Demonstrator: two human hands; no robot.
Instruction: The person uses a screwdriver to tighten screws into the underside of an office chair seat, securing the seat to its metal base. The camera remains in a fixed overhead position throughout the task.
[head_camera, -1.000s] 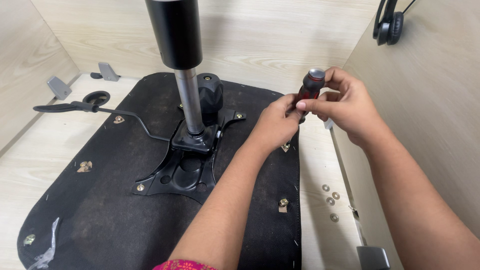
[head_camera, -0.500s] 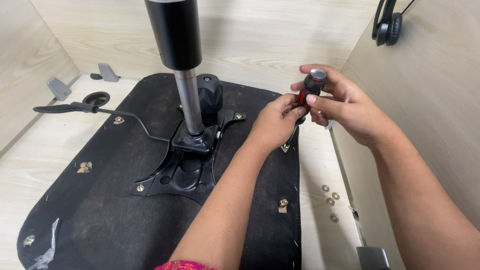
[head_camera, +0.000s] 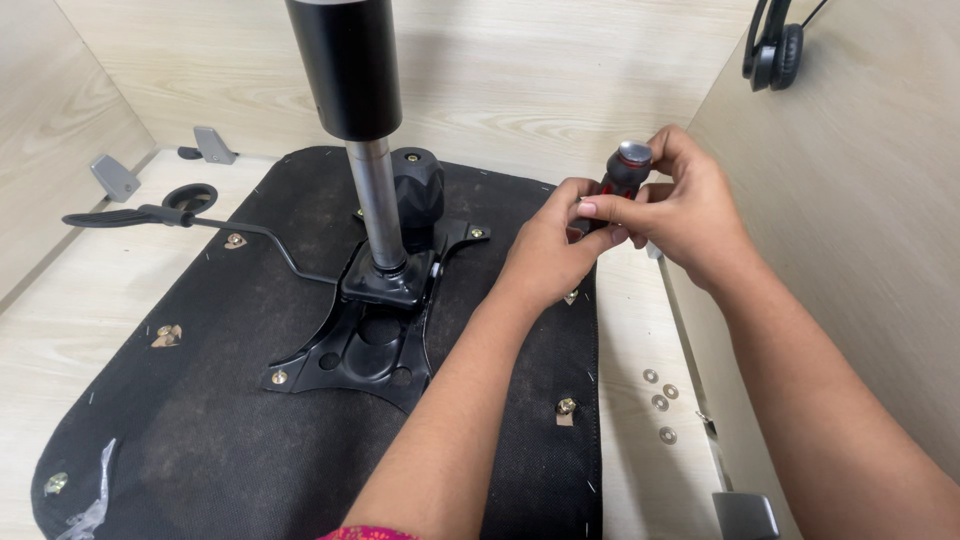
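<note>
Held the black-and-red screwdriver (head_camera: 622, 178) in both hands (head_camera: 550, 245) (head_camera: 690, 210), pressed together, above the upturned chair seat (head_camera: 200, 400)

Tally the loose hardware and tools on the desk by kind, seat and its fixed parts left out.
Screwdriver, held in both hands: 1
Round metal washers on the desk at the right: 4
Grey metal brackets at the back left: 2
Headset hanging on the right wall: 1
Total: 8
</note>
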